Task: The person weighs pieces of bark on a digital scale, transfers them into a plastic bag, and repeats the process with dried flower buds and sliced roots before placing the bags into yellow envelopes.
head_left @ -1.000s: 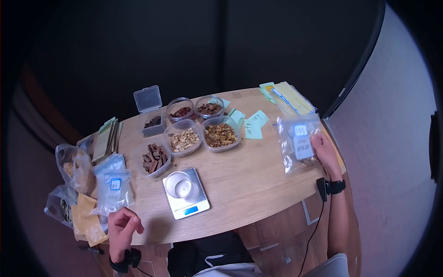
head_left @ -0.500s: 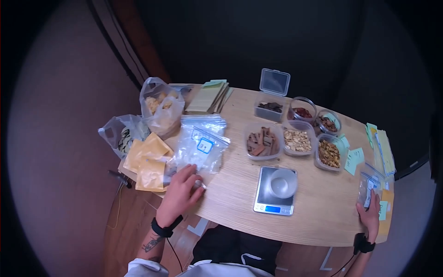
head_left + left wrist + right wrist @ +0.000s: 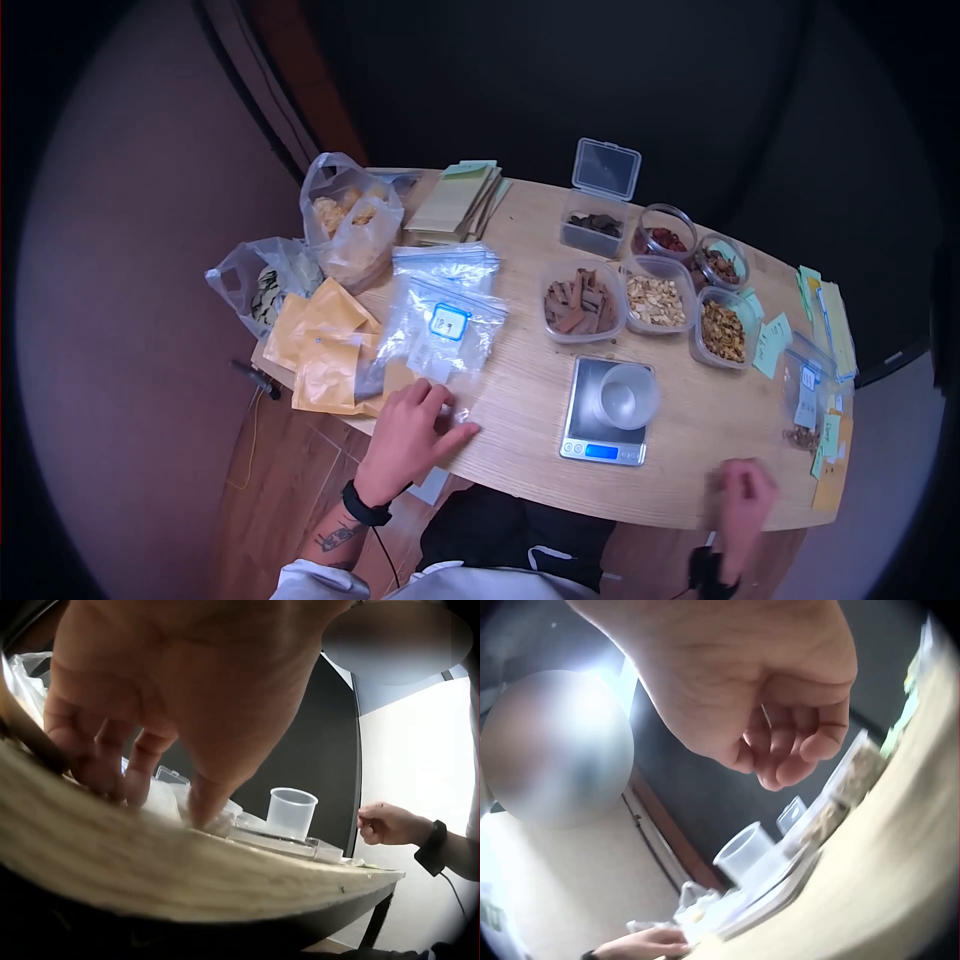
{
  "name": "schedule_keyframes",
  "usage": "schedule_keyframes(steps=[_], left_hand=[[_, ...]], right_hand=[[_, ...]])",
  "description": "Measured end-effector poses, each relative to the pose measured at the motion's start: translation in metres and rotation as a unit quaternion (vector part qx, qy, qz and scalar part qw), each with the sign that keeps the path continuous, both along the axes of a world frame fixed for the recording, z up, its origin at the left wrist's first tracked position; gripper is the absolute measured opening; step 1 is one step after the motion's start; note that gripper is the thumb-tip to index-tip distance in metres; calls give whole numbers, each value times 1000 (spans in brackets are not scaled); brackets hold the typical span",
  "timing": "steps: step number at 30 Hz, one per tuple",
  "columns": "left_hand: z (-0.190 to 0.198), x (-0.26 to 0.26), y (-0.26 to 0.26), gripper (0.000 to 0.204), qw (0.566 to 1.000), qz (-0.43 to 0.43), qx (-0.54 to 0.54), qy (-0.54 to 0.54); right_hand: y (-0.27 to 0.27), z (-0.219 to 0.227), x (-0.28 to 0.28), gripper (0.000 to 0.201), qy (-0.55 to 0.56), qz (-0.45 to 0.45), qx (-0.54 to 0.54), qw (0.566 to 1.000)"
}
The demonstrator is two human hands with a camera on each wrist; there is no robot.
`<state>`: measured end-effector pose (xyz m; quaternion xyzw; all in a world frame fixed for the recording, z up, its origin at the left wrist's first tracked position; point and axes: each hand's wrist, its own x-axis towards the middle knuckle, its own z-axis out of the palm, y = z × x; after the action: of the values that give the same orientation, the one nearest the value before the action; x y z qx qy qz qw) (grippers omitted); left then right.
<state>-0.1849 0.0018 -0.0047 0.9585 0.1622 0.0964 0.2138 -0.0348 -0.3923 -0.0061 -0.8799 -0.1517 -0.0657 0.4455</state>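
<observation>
My left hand [image 3: 408, 440] rests at the lower end of the clear zip bags [image 3: 478, 330] on the table's left side, fingers spread over the plastic. In the left wrist view its fingers [image 3: 142, 761] reach down to the tabletop, thumb apart. My right hand [image 3: 745, 500] is blurred over the front right edge, its fingers loosely bent with nothing in them; the right wrist view shows the bent fingers [image 3: 791, 750] raised above the tabletop. Between the hands, a translucent cup [image 3: 630, 397] stands on a digital scale [image 3: 603, 452]. A labelled zip bag [image 3: 806, 395] lies at the right end.
Tubs of reddish-brown strips [image 3: 578, 305], pale slices [image 3: 655, 300] and yellow-brown pieces [image 3: 722, 330] stand behind the scale, with several smaller containers. Padded envelopes [image 3: 325, 375] and a plastic carrier bag [image 3: 350, 235] are at left, paper packets [image 3: 455, 205] at the back.
The view has turned left. My right hand has let go of the labelled zip bag, which now lies at the right end, and has drawn back. My left hand has come onto the left zip bags.
</observation>
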Motion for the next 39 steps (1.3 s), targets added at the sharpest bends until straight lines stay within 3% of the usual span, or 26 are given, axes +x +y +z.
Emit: schedule_keyframes(steps=[1, 3, 5, 6, 9, 11, 15, 17, 18, 21, 25, 26, 29, 30, 33, 39], left_hand=[[-4, 2, -2, 25, 1000, 1, 4, -5], [-18, 3, -2, 24, 1000, 8, 4, -7], [-23, 2, -4, 23, 1000, 13, 8, -17], [-23, 2, -6, 22, 999, 15, 12, -26], [-12, 3, -14, 24, 999, 29, -1, -28], [-12, 4, -19, 25, 998, 54, -8, -16], [-31, 8, -3, 21, 998, 52, 11, -25], [-25, 10, -2, 17, 999, 31, 2, -16], [-23, 10, -1, 16, 1000, 16, -9, -18], [0, 3, -9, 11, 995, -44, -51, -74], [16, -34, -21, 11, 982, -157, -36, -99], [14, -42, -20, 12, 980, -174, -28, -92], [14, -58, -17, 12, 975, -210, -24, -73], [10, -63, -14, 11, 975, -213, -17, -63], [1, -65, -10, 11, 975, -210, -32, -58], [2, -61, -4, 12, 980, -179, -71, -45]], right_hand=[[14, -10, -17, 3, 38, 50, 20, 998], [57, -14, -50, 7, -14, 143, -18, 989], [91, -6, -77, 5, 147, 261, 15, 954], [107, -8, -87, 8, 154, 304, 70, 938], [135, -16, -101, 10, 216, 348, 106, 906], [148, -31, -105, 11, 159, 342, 132, 917], [164, -30, -108, 17, 187, 338, 126, 914], [173, -31, -109, 21, 226, 336, 142, 903], [178, -29, -110, 34, 242, 331, 114, 905], [193, -27, -110, 48, 224, 300, 176, 910], [196, -24, -107, 45, 380, 264, 334, 821], [198, -30, -105, 34, 233, 254, 350, 871], [192, -40, -103, 24, 385, 181, 359, 831], [186, -40, -102, 24, 411, 217, 304, 832], [179, -38, -104, 26, 451, 250, 307, 800], [170, -28, -109, 23, 419, 233, 323, 816]])
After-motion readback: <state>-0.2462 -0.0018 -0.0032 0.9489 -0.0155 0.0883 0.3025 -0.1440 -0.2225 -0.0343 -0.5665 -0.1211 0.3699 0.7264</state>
